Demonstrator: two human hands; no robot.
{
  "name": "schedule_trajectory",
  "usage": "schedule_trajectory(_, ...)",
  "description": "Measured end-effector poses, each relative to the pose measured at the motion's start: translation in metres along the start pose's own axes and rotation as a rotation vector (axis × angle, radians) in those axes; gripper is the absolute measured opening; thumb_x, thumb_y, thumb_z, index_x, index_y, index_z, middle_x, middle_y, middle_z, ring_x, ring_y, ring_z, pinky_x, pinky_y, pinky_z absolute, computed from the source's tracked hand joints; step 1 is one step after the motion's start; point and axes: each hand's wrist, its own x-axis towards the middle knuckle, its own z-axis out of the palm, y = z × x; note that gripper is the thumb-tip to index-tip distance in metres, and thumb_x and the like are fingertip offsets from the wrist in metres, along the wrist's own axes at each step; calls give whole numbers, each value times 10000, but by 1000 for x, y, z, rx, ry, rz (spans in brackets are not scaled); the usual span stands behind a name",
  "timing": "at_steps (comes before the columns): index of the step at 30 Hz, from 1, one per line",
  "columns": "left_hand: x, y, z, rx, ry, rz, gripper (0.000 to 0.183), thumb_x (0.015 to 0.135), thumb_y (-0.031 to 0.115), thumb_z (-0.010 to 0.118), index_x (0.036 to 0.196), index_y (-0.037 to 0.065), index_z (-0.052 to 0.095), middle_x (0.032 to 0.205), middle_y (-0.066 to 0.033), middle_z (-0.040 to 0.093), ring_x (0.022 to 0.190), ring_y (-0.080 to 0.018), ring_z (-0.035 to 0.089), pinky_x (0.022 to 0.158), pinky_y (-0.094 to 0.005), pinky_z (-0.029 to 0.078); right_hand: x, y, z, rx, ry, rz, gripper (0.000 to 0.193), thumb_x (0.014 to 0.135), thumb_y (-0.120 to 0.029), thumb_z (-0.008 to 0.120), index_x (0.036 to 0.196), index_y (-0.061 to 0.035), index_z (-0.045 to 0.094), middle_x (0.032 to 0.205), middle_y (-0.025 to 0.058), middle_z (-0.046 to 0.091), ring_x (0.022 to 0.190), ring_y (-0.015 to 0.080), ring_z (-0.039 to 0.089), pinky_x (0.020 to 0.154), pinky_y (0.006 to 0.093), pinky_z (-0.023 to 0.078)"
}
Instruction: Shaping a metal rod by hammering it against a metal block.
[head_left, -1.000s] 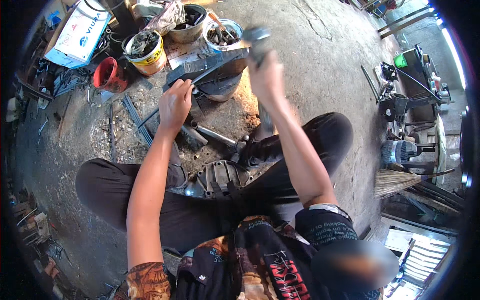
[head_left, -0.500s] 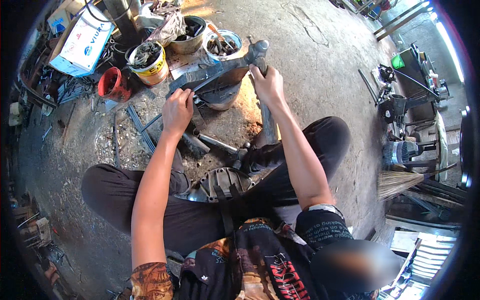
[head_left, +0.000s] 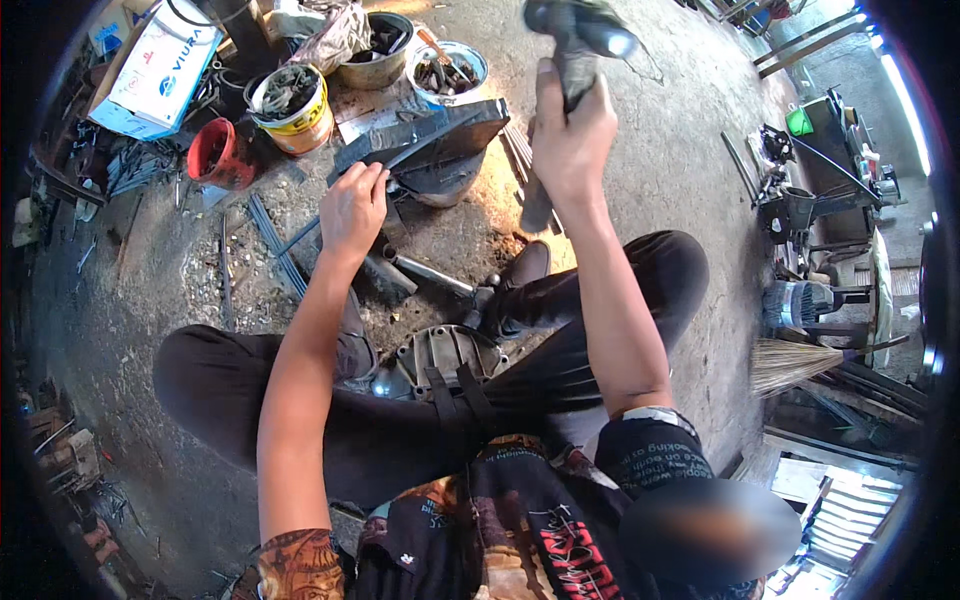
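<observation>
Your left fingers (head_left: 370, 175) close round a thin rod (head_left: 298, 238), which runs past them along the dark metal block (head_left: 458, 137); right fingers (head_left: 596, 110) grip a hammer (head_left: 575, 58), head beyond them.

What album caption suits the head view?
Left hand holds a rod at a metal block; right hand holds a hammer aloft.

1. The left hand (head_left: 353, 208) grips a thin metal rod (head_left: 298, 236), its far part along a dark metal block (head_left: 482, 121).
2. The right hand (head_left: 575, 150) holds a hammer (head_left: 574, 78) well apart from the block.
3. A red bucket (head_left: 236, 168) stands near a yellow-and-white bucket (head_left: 310, 132).
</observation>
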Motion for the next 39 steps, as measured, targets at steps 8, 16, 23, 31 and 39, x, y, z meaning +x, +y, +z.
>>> schedule_trajectory(8, 0, 3, -9, -1, -77, -40, 130, 907, 161, 641, 950, 46, 686, 823, -117, 630, 759, -345, 648, 651, -417, 529, -17, 49, 13, -429, -281, 624, 537, 889, -404, 642, 957, 126, 583, 865, 355, 649, 907, 465, 669, 803, 501, 514)
schedule_trajectory(16, 0, 0, -7, -93, -89, -24, 158, 909, 181, 638, 957, 42, 696, 850, -124, 651, 770, -358, 651, 643, -433, 527, -8, 43, 1, -410, -358, 615, 531, 875, -416, 669, 945, 108, 615, 798, 311, 662, 809, 418, 691, 730, 483, 526)
schedule_trajectory(23, 3, 3, -10, -19, -79, 0, 126, 899, 175, 645, 946, 62, 675, 844, -113, 644, 748, -359, 650, 626, -437, 524, -24, 55, 20, -506, -290, 366, 504, 885, -397, 667, 872, 100, 586, 741, 307, 641, 747, 407, 679, 713, 500, 511)
schedule_trajectory(31, 1, -2, -4, -37, -66, -9, 144, 900, 182, 652, 967, 59, 690, 851, -112, 655, 742, -348, 656, 621, -421, 529, -1, 5, -2, -242, -73, 61, 343, 914, -249, 661, 848, 68, 546, 621, 190, 613, 539, 276, 617, 521, 394, 476)
schedule_trajectory(39, 1, 4, -9, -36, -55, -6, 133, 888, 171, 658, 951, 58, 690, 834, -127, 646, 737, -370, 646, 632, -444, 524, -23, 47, 22, -474, -284, 530, 517, 899, -372, 640, 1020, 126, 576, 826, 339, 647, 903, 527, 639, 824, 508, 515)
